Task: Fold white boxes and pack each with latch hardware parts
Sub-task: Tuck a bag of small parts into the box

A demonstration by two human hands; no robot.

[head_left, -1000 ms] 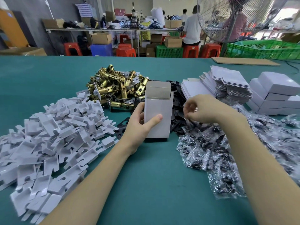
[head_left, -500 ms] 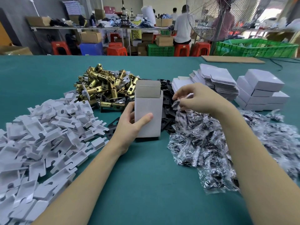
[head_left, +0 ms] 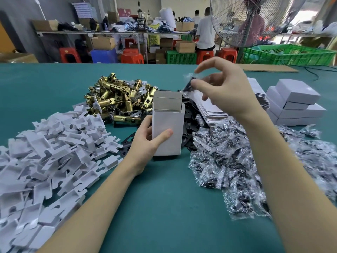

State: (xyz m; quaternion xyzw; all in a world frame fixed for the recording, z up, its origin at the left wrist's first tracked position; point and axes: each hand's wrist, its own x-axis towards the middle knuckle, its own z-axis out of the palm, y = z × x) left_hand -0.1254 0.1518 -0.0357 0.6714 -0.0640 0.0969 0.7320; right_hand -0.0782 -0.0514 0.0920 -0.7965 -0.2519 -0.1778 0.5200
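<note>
White box [head_left: 167, 128]: upright on worktop [head_left: 164, 198], top open, left hand [head_left: 145, 143] gripping its side; light, crushable card. Screw packet [head_left: 188, 83]: pinched above the box by right hand [head_left: 224, 88] fingers; slippery, limp film.

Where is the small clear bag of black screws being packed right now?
In the head view, the screw bag is pinched in the right hand, raised just above and right of the open white box that the left hand steadies.
</note>
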